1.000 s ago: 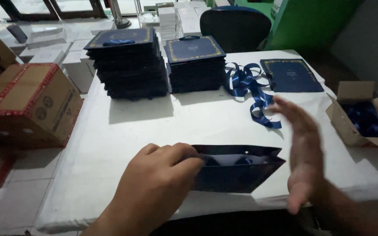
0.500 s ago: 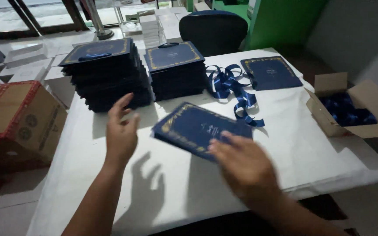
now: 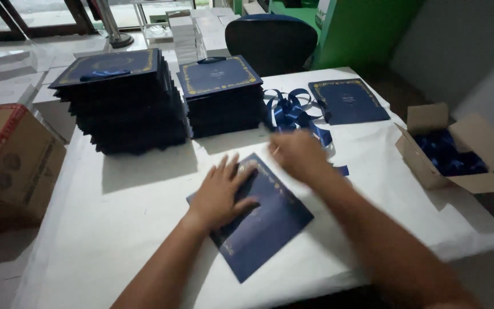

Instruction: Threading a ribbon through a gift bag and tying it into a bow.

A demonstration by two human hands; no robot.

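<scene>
Pressing flat, left hand (image 3: 219,194) pins navy bag (image 3: 258,220); right hand (image 3: 294,151) grip blurred, unclear.

The flat paper bag (image 3: 258,226) under the left hand (image 3: 221,194) is deep navy with a thin gold ornamental border along its edges. At twelve o'clock from it, the two stacks of bags (image 3: 124,103) (image 3: 221,94) carry the same navy and gold frame, the taller one with a blue ribbon handle on top. A single navy, gold-bordered bag (image 3: 349,102) lies at one o'clock. The tangled ribbon (image 3: 293,114) is glossy royal blue. The table cover (image 3: 115,212) is plain white. At three o'clock, the open carton (image 3: 430,160) is brown, its contents dark blue. At nine o'clock, the cardboard box (image 3: 10,160) is tan with red tape.
</scene>
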